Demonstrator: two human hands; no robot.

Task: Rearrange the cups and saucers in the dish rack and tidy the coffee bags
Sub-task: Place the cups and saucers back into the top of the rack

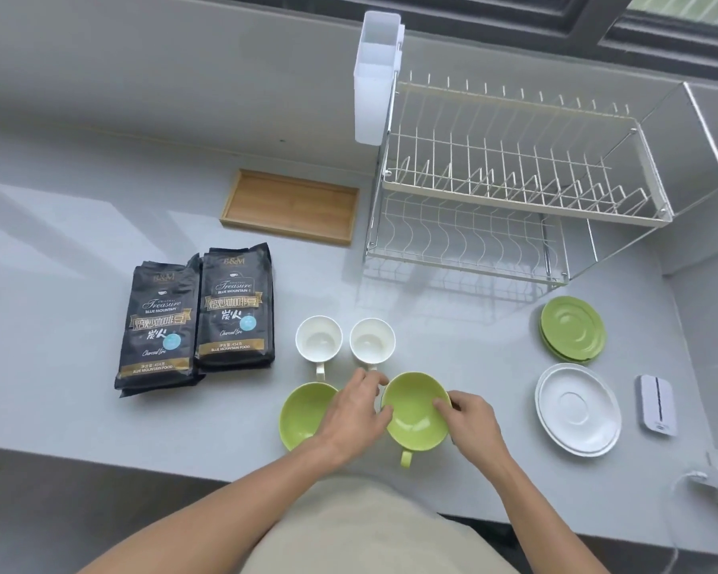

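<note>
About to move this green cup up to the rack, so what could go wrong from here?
1. Both hands, left hand and right hand, grip the green cup by its rim, not its handle; it may slip once lifted.
2. The left forearm lies over the second green cup, and the two white cups stand just behind: a quick lift could knock them.
3. That second green cup sits near the counter's front edge and could be nudged off.

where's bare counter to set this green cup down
Bare counter lies left of the coffee bags, between the wooden tray and the white cups, and between the green saucers and the white cups. It is crowded around both hands, where the cups cluster.
</note>
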